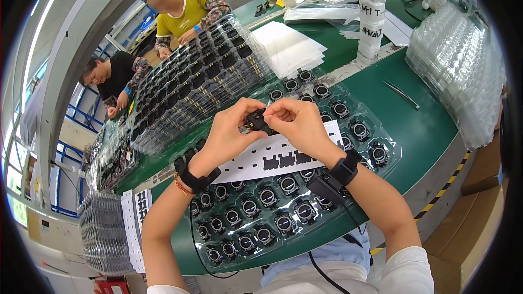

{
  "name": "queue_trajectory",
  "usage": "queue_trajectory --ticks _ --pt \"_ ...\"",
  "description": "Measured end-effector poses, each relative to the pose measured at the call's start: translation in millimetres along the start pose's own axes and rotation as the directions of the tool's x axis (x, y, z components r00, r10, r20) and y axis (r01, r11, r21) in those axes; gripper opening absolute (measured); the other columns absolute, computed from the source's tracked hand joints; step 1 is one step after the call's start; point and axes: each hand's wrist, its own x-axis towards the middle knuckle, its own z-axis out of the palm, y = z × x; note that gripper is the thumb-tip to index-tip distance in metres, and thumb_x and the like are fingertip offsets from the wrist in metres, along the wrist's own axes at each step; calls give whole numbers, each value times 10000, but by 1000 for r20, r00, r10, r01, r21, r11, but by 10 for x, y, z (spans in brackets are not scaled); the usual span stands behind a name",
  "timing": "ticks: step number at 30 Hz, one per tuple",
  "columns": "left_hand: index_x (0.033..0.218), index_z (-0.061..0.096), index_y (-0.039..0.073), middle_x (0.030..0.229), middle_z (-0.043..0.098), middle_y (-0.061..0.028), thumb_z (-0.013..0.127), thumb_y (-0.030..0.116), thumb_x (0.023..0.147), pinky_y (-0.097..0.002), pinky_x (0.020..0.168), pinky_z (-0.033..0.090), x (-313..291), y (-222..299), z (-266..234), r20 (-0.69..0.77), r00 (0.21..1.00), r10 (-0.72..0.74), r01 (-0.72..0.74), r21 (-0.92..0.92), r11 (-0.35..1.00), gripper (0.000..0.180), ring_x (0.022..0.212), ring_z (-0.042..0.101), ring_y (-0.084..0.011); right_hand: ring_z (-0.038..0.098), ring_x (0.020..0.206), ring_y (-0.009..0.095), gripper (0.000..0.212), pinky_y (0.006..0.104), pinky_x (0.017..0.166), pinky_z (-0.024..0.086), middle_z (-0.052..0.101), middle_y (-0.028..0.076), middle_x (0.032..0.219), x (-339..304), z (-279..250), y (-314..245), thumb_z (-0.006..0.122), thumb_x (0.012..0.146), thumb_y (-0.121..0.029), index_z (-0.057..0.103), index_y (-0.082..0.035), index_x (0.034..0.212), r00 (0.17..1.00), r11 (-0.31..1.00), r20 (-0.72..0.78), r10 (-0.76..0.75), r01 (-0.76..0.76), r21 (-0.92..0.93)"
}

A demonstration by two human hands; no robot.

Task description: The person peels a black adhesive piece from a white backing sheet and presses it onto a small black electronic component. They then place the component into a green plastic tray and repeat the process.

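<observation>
Above the middle of the bench, a small black plastic part (257, 122) with little gold contacts is gripped between the thumb and fingers of my left hand (231, 130). My right hand (298, 124) pinches at the same part's right side; whether a smaller piece sits between those fingertips is hidden. Just below both hands lies a white sheet (239, 170) carrying rows of black adhesive cut-outs (286, 160). It rests over a clear plastic tray (340, 223) filled with several black parts, each with a round ring (284, 222). Both wrists wear black straps with a cable.
Stacked clear trays of black parts (201, 71) rise at the back left. White paper sheets (289, 49) lie behind. Tweezers (402, 95) rest on the green bench (430, 130) at right, near bubble wrap (452, 65). A post (371, 16) stands behind; co-workers sit across.
</observation>
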Motion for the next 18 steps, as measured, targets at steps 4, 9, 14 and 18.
queue_trajectory --ticks 4,9,14,18 --pt "1068 518 27 976 643 -97 764 8 637 -242 710 494 4 3 11 0 1000 3 -3 -8 1000 497 857 625 -144 553 662 32 66 183 615 457 627 6 739 -2 -5 -2 645 787 -44 640 5 832 1000 1000 -9 -6 6 -20" --pt "1069 520 30 978 642 -94 763 9 640 -241 707 492 5 -5 18 -6 1000 9 -9 -22 1000 494 855 623 -144 551 660 29 56 181 611 455 625 3 737 2 6 35 641 786 -39 633 4 821 1000 1000 -18 -25 25 -10" --pt "1070 522 33 971 642 -87 761 9 642 -243 704 488 -1 0 8 -6 1000 10 -9 22 1000 491 843 620 -144 554 662 30 50 181 611 457 625 -1 737 -3 15 22 638 792 -41 631 2 817 1000 1000 -24 -11 11 19" --pt "1071 522 33 963 641 -83 761 8 641 -244 701 485 0 7 8 -4 1000 2 -2 36 999 493 835 618 -145 555 661 31 55 183 611 459 627 -1 737 -6 16 26 639 795 -40 638 1 832 1000 1000 -19 -7 7 24"
